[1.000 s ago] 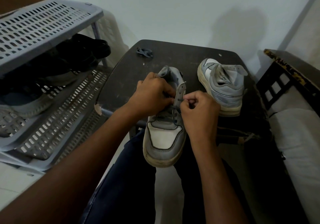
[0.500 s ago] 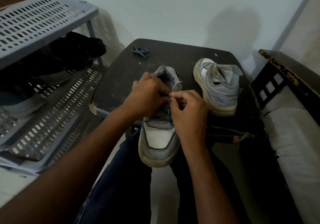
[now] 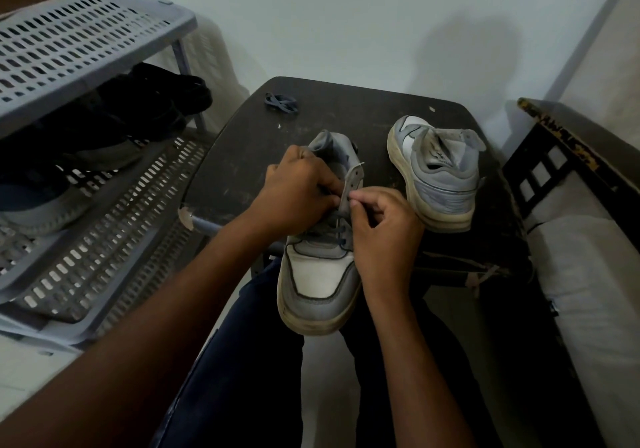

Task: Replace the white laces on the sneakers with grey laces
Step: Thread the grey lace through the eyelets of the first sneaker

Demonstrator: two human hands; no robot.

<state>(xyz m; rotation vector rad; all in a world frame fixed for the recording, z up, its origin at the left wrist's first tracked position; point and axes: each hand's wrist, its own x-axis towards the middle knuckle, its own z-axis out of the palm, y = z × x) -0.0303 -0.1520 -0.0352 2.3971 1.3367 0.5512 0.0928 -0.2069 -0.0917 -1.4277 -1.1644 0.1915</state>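
Near sneaker (image 3: 320, 274): grey and white, toe pointing at the person, its heel end resting on the front edge of the dark surface (image 3: 242, 157) and its toe hanging over the person's lap between the dark-trousered legs (image 3: 242, 361).
Lace in the sneaker (image 3: 341, 236): dark grey, crossed through the lower eyelets just above the white toe panel; the upper eyelets of the right-side flap (image 3: 351, 184) stand bare.
Left hand (image 3: 298, 191): fingers curled in over the sneaker's throat, fingertips against the inner side of the eyelet flap; what they pinch is hidden, so I cannot tell whether they hold the lace.
Right hand (image 3: 384, 226): thumb and forefinger closed together in a pinch right at the outer side of the flap, the other fingers curled; the pinched piece is too small to make out, likely the lace end.
Second sneaker (image 3: 438, 177): same grey and white, on the surface just right of the near one and apart from it, heel toward the person, tongue up, no lace visible in it.
Spare lace (image 3: 281, 103): a dark grey bundle at the far left part of the surface, well apart from both sneakers.
Shoe rack (image 3: 86, 53): grey slotted plastic shelves to the left, with dark shoes (image 3: 152, 101) on the middle tier.
Right side: a dark wooden frame (image 3: 554, 136) beside pale bedding (image 3: 588, 274).
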